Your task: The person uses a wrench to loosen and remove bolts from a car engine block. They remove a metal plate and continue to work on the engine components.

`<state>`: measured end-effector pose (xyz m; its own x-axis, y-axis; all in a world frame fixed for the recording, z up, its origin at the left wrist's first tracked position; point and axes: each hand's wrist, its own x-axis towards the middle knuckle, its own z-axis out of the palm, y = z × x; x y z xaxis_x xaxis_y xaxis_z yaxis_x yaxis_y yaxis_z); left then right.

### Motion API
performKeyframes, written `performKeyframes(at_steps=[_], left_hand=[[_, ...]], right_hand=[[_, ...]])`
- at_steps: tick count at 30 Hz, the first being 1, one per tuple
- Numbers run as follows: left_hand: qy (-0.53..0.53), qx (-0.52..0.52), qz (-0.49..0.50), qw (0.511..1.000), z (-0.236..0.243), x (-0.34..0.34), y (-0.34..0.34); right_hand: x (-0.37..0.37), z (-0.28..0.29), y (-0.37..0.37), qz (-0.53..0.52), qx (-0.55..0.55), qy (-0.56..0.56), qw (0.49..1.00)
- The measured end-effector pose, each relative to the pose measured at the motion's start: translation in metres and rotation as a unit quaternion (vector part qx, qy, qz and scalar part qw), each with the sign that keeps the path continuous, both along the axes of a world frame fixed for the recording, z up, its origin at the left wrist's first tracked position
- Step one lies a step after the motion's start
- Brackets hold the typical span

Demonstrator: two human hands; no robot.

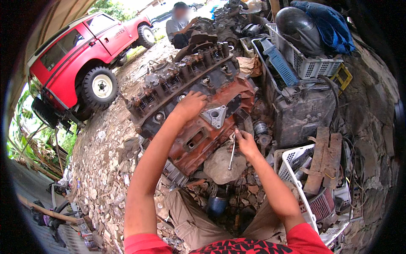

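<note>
A large engine point(186, 135) lies in front of me, with a rusty red block and a row of springs and rocker parts along its far side. My left hand point(192, 104) rests on its upper side, fingers curled against the metal; their tips are hidden. Beside that hand a grey triangular flange point(210, 120) with a central hole sits on the block. At the engine's near right edge my right hand point(246, 143) is closed on the upper end of a slim silver wrench point(231, 155). The wrench points down in front of a big stone point(220, 163).
A white crate point(292, 167) of metal parts stands at my right, behind it a black tank point(302, 114) and more crates. A red off-road vehicle point(80, 72) is parked far left on stony ground point(101, 161). Another person point(179, 25) sits beyond the engine. A blue cylinder point(218, 206) lies between my knees.
</note>
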<state>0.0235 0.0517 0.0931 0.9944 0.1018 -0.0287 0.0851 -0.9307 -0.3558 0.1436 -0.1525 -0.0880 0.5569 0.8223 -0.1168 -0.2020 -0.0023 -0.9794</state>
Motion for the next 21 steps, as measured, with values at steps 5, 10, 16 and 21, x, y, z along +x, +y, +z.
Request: performKeyframes(at_steps=[5,10,16,21], left_hand=[[-0.005,0.005,-0.016,1.000,0.001,-0.007,0.001],[-0.004,-0.020,0.011,1.000,0.002,0.000,-0.003],[0.006,0.006,0.044,0.999,-0.006,0.004,0.005],[0.010,0.004,0.007,1.000,0.006,0.000,-0.006]], right_hand=[[-0.003,0.005,-0.001,-0.011,-0.038,-0.108,0.993],[-0.002,0.010,-0.004,-0.018,-0.039,-0.099,0.994],[-0.002,0.002,0.000,-0.020,-0.016,-0.108,0.994],[-0.001,0.002,0.000,-0.014,-0.026,-0.086,0.996]])
